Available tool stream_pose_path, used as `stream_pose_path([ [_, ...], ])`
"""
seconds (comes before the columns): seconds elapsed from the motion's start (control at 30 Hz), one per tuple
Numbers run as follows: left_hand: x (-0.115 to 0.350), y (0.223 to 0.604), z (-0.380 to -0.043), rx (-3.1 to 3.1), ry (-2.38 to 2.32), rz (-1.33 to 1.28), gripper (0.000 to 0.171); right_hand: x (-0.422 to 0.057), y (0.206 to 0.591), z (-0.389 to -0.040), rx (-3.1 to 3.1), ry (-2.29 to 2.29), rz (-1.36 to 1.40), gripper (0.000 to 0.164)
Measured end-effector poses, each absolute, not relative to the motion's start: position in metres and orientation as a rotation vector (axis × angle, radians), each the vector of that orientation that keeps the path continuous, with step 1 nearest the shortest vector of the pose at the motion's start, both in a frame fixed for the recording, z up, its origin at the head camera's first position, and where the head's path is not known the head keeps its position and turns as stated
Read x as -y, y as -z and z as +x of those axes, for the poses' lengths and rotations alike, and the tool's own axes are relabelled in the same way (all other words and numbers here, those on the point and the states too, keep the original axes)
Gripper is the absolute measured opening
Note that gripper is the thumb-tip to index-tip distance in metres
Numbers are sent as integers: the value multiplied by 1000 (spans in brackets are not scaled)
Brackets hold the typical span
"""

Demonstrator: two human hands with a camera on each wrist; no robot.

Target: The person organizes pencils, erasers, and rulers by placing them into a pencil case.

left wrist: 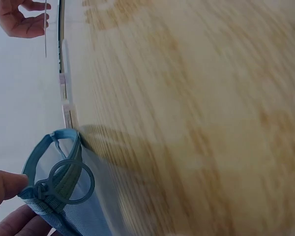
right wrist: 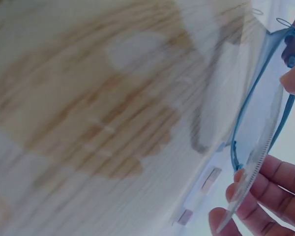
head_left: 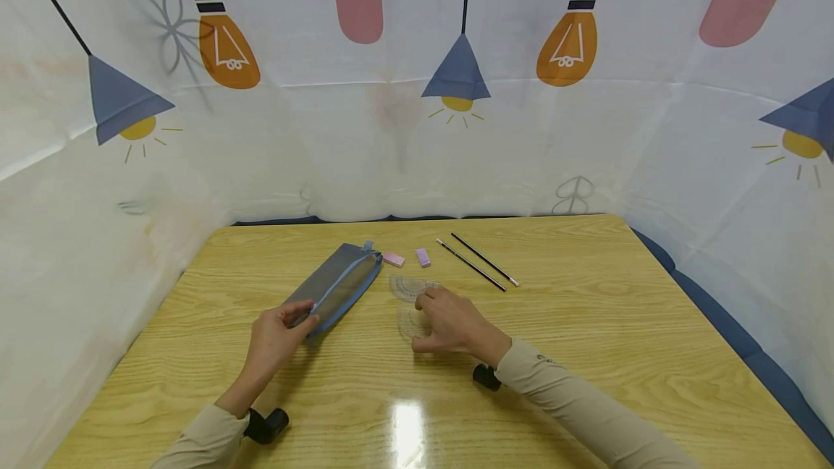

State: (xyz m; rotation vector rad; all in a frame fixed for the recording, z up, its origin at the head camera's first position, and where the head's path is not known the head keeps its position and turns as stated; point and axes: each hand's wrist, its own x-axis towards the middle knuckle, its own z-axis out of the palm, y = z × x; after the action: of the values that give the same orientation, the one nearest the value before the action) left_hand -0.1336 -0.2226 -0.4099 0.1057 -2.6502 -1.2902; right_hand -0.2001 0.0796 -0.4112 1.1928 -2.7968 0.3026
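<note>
A grey-blue mesh pencil pouch with a blue zip lies at left on the table, its mouth unzipped. My left hand pinches its near end between thumb and fingers; the ring of the zip pull hangs there in the left wrist view. Between the thumb and fingertips of my right hand is a clear protractor, seen nearly edge-on as a thin ruled strip in the right wrist view. Just beyond it, a second clear protractor rests on the wood.
A pink eraser sits by the pouch's far end, with a purple eraser to its right. Two dark pencils, a left pencil and a right pencil, lie slanted farther right. A printed curtain surrounds the wooden table.
</note>
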Motion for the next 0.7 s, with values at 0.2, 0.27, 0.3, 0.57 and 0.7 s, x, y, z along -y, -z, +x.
stream_pose_path([
  [0.2,224,411,-134,2605,1331,108,32,-79,409,-197,2722,-309,1208,49],
  [0.27,223,411,-134,2603,1334,120,31,-79,408,-197,2703,-311,1214,48],
  [0.3,223,411,-134,2600,1334,127,30,-79,408,-197,2696,-312,1215,48],
  [0.57,224,409,-133,2539,1281,124,24,-76,403,-195,2620,-355,1224,49],
  [0.7,226,411,-134,2510,1264,132,23,-74,400,-193,2576,-377,1233,49],
])
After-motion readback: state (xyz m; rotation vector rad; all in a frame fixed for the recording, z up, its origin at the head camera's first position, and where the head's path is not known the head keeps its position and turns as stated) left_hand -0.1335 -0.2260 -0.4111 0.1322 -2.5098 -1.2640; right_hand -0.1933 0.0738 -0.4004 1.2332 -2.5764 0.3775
